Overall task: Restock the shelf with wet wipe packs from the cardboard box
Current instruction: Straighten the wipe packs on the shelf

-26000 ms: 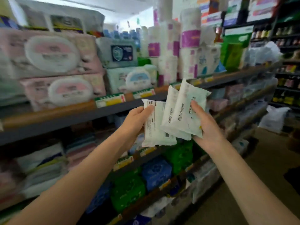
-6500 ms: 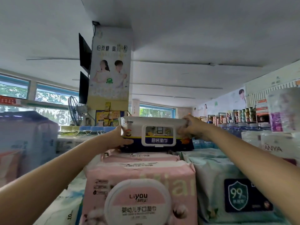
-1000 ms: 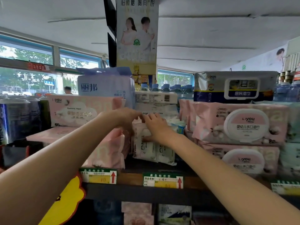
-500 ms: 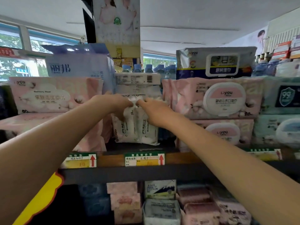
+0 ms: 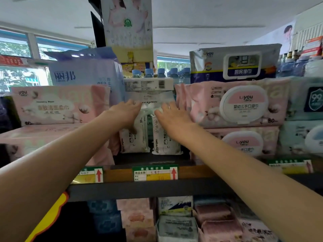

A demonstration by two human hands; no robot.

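Small white baby-wipe packs stand upright in a gap on the shelf (image 5: 157,189): a left pack (image 5: 134,142) and a right pack (image 5: 166,144), with more white packs (image 5: 148,84) stacked above them. My left hand (image 5: 125,113) lies with straight fingers on the top of the left pack. My right hand (image 5: 172,116) rests flat on the top of the right pack. The two hands are a little apart. The cardboard box is out of view.
Large pink wipe packs (image 5: 232,102) flank the gap on the right and left (image 5: 57,105). A kitchen-wipe pack (image 5: 234,63) sits on top at the right, a blue tissue bundle (image 5: 83,72) at the left. Price tags (image 5: 155,172) line the shelf edge. Lower shelves hold more packs.
My hands have spread apart and now lie flatter on the two upright packs. The view has tilted down a little, showing more of the lower shelf.
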